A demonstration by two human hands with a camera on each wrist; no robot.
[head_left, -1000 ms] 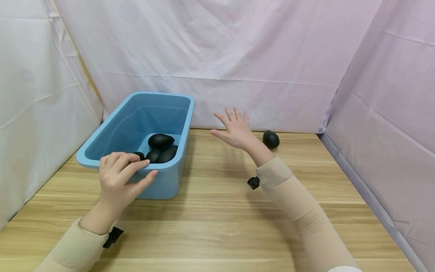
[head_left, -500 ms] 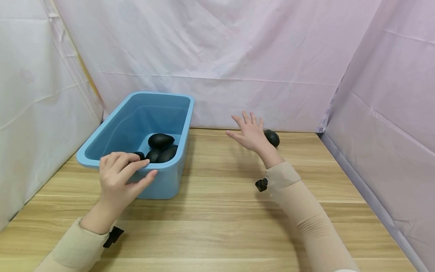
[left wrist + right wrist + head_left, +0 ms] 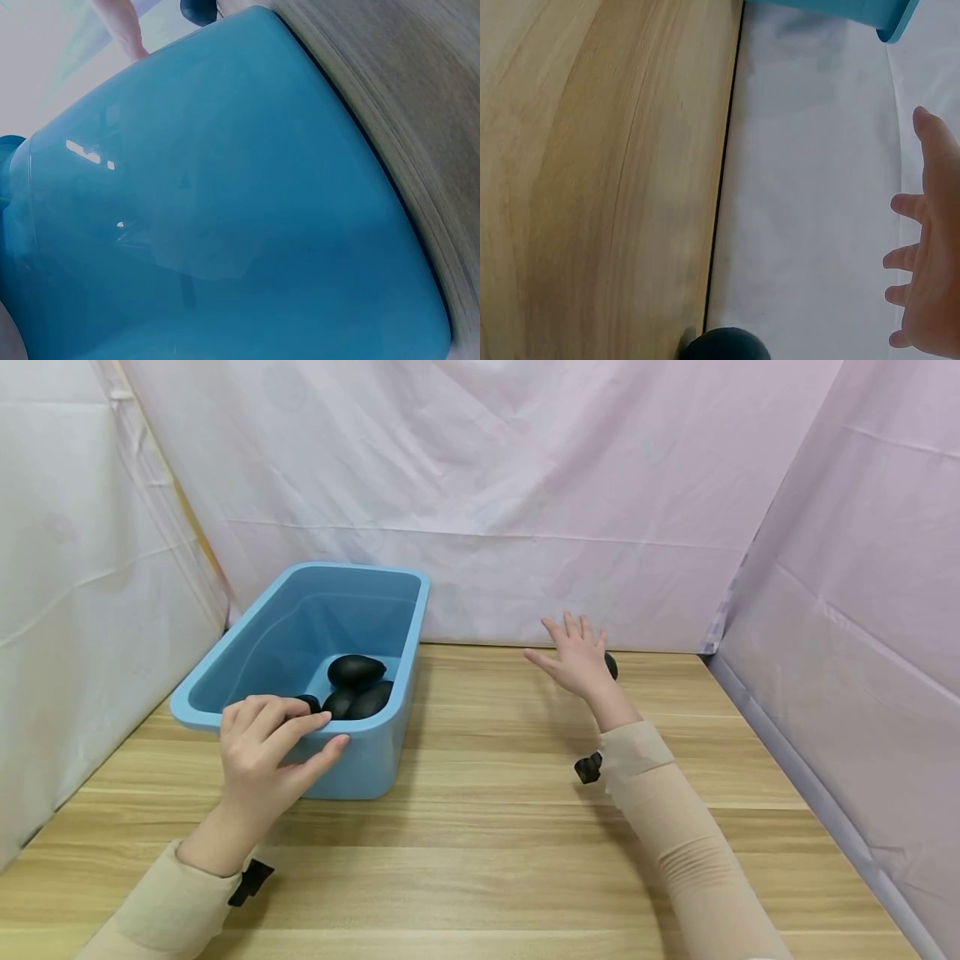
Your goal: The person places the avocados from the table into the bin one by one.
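Observation:
A blue plastic bin (image 3: 408, 635) stands at the left of the wooden table, with several black stones (image 3: 355, 670) inside. My left hand (image 3: 330, 731) grips the bin's near rim, fingers curled over the edge and thumb on the outer wall. The left wrist view is filled by the bin's wall (image 3: 225, 225). My right hand (image 3: 558, 647) hovers open with fingers spread, just in front of a lone black stone (image 3: 612, 665) near the back drape, hiding most of it. In the right wrist view the stone (image 3: 724, 346) lies at the bottom edge, left of the hand's spread fingers (image 3: 911, 259).
Pale pink drapes (image 3: 525, 510) close in the table at the back and on both sides. The wooden tabletop (image 3: 480, 827) stretches bare between the bin and the right drape. A corner of the bin (image 3: 855, 11) shows at the top of the right wrist view.
My right hand has moved right and away from me toward the lone black stone and now covers most of it. The left hand and the bin have not moved.

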